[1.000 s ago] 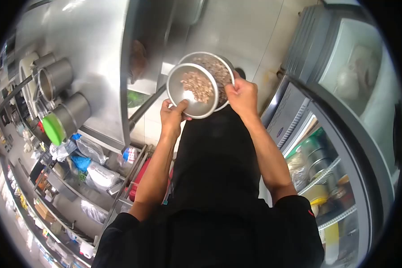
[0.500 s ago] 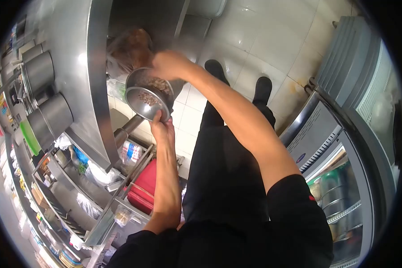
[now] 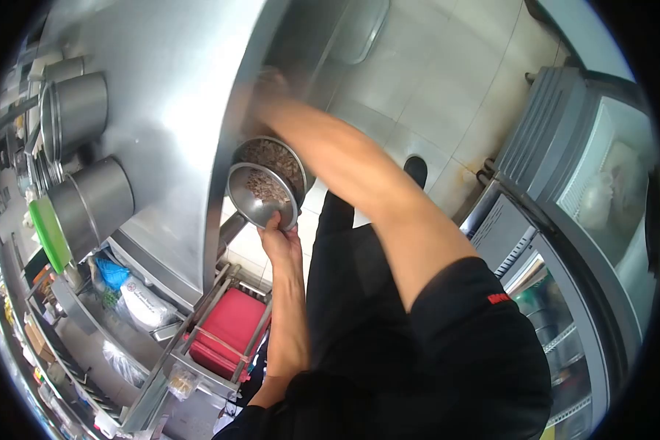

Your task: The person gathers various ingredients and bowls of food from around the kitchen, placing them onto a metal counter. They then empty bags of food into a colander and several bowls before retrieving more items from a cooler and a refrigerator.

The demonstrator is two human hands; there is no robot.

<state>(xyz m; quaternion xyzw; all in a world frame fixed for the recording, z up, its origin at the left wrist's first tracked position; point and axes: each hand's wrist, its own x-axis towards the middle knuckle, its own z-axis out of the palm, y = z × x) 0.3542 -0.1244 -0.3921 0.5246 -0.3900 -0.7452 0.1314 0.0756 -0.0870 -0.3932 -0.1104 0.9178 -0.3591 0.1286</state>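
My left hand (image 3: 279, 238) grips the rim of a small metal bowl (image 3: 251, 207), thumb on the inside. Brown chopped pieces (image 3: 268, 186) lie in the bowl. Just behind it, partly overlapped, a larger round metal container (image 3: 299, 167) holds more brown pieces (image 3: 273, 155). My right hand (image 3: 268, 92) is a blur beyond that container, beside the edge of the steel counter (image 3: 198, 88); its fingers and anything in them cannot be made out.
Large metal pots (image 3: 99, 198), one with a green board (image 3: 49, 233) by it, stand on the left. A red container (image 3: 231, 323) sits on a lower rack. At the right is an open-topped freezer (image 3: 609, 176) beside a glass-fronted fridge (image 3: 557, 330). Floor tiles (image 3: 447, 88) show between.
My right hand has moved from over the larger container to beyond it, beside the counter. The view has shifted, and the brown bag seen behind the container is now out of sight.
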